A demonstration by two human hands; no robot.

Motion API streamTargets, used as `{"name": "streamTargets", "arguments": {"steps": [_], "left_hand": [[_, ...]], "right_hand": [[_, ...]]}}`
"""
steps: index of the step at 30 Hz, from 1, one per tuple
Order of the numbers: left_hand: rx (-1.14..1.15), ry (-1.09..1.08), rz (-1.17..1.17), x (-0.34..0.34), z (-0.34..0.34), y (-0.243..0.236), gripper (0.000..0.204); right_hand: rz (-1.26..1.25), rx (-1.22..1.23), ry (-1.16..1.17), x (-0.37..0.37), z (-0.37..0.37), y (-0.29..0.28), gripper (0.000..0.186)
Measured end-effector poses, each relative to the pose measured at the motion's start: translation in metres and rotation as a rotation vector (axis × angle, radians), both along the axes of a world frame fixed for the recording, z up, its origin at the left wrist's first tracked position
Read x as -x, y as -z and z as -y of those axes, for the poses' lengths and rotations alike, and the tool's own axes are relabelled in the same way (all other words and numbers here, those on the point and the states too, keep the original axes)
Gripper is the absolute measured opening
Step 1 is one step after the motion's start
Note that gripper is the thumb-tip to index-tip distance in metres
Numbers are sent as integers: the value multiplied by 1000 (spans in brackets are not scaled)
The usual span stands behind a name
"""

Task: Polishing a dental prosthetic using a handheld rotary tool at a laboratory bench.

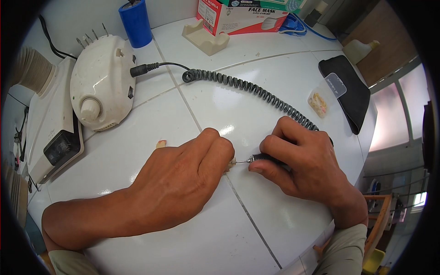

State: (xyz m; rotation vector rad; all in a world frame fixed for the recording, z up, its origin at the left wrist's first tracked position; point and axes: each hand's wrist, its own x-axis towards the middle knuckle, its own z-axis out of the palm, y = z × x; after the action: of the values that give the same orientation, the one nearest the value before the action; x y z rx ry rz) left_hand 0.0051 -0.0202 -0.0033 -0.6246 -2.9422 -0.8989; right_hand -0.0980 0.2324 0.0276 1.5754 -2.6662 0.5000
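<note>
While a small pale piece (pixel 231 165) is pinched tight in the left hand (pixel 185 172), away from the edges of the desk (pixel 151 250), the right hand (pixel 307 165) has its grip closed around a black drill (pixel 265 157), tip at the piece. A white machine (pixel 103 75) sits near the desk's back left corner.

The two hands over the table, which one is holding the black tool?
The right hand, curled around the black handpiece; the left hand instead has a small pale piece at its fingertips, where the handpiece's thin metal bit points.
</note>
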Motion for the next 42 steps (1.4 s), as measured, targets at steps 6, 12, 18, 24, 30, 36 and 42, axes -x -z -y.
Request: {"name": "streamTargets", "arguments": {"steps": [6, 12, 18, 24, 30, 36, 42], "left_hand": [[16, 11, 4, 0, 0, -1, 17], [42, 13, -1, 0, -1, -2, 18], [28, 13, -8, 0, -1, -1, 18], [37, 13, -13, 0, -1, -1, 16], [43, 12, 9, 0, -1, -2, 15], [48, 10, 7, 0, -1, -2, 14], [58, 12, -2, 0, -1, -1, 13]], "right_hand": [[-29, -16, -4, -2, 1, 0, 30], [-20, -11, -23, -2, 1, -1, 30], [-29, -8, -28, -2, 1, 0, 30], [-22, -5, -25, -2, 1, 1, 30], [-26, -3, -27, -2, 0, 1, 31], [-20, -5, -30, -2, 0, 1, 31], [-9, -12, -20, -2, 0, 0, 31]]}}
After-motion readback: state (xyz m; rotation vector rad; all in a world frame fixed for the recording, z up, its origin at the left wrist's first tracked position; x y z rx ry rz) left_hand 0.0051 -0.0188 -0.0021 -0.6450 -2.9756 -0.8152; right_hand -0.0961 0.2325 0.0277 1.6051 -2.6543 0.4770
